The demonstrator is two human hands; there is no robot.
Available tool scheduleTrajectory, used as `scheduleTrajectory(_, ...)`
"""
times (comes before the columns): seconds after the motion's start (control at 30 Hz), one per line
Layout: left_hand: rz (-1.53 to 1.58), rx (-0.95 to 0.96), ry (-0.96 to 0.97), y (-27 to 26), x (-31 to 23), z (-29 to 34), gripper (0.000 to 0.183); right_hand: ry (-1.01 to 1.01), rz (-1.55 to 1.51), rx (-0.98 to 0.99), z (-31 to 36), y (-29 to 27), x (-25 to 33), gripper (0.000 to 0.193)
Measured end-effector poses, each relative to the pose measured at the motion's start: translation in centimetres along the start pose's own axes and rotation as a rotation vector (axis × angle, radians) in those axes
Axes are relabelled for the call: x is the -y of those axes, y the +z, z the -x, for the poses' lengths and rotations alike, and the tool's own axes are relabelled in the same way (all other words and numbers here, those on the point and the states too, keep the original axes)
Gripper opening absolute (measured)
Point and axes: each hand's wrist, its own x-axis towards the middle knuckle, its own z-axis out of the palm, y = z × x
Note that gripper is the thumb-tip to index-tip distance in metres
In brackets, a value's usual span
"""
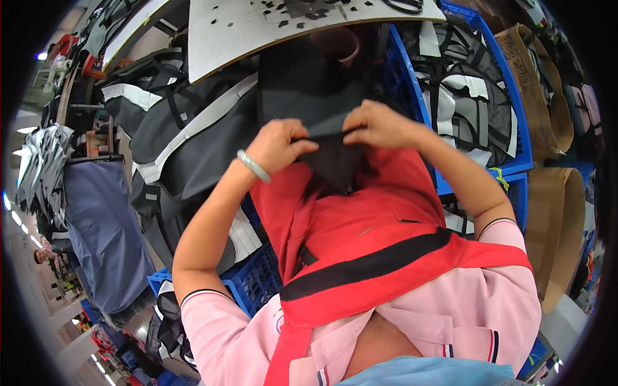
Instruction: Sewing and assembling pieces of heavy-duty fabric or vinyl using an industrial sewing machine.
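Observation:
A dark grey fabric piece hangs over my lap, below the edge of the white table. My left hand is closed at its left side, thumb against curled fingers, where a fold runs across the cloth. Opposite it, my right hand pinches the same fold from the right. Between the two hands the cloth looks pulled fairly straight. Its lower part drops in shadow onto my red apron. What lies inside each pinch is partly hidden by the fingers.
Ahead stands the white table with black scraps and scissors. Dark bags with white strips pile up on the left. A blue crate of similar bags is at right, beside cardboard boxes. A reddish bin sits under the table.

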Motion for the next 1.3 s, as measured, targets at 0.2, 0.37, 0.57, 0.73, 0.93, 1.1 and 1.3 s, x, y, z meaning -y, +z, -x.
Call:
scheduleTrajectory(0.2,0.561,-0.279,-0.012,-7.2,-4.2,-3.7,0.023,0.029,-0.392,-0.146,-4.4,-9.9,3.5,0.027)
scheduleTrajectory(0.37,0.484,-0.335,0.062,-11.2,-5.5,-6.5,0.024,0.097,-0.286,-0.224,-7.1,-13.7,4.2,0.026)
scheduleTrajectory(0.57,0.471,-0.446,0.016,-13.0,-3.7,-10.9,0.026,0.119,-0.363,-0.312,-10.5,-15.5,1.2,0.02)
scheduleTrajectory(0.73,0.613,-0.452,-0.052,-14.0,-1.7,-14.7,0.027,0.114,-0.437,-0.388,-13.0,-16.6,-1.4,0.022)
scheduleTrajectory(0.93,0.683,-0.488,-0.117,-14.6,-0.3,-18.4,0.028,0.172,-0.487,-0.43,-15.1,-18.1,-4.0,0.016)
scheduleTrajectory(1.1,0.683,-0.514,-0.151,-14.7,0.8,-19.2,0.025,0.169,-0.539,-0.441,-16.0,-18.3,-5.0,0.017)
scheduleTrajectory(1.3,0.786,-0.507,-0.124,-14.8,1.1,-19.9,0.029,0.168,-0.503,-0.456,-17.0,-18.3,-6.6,0.013)
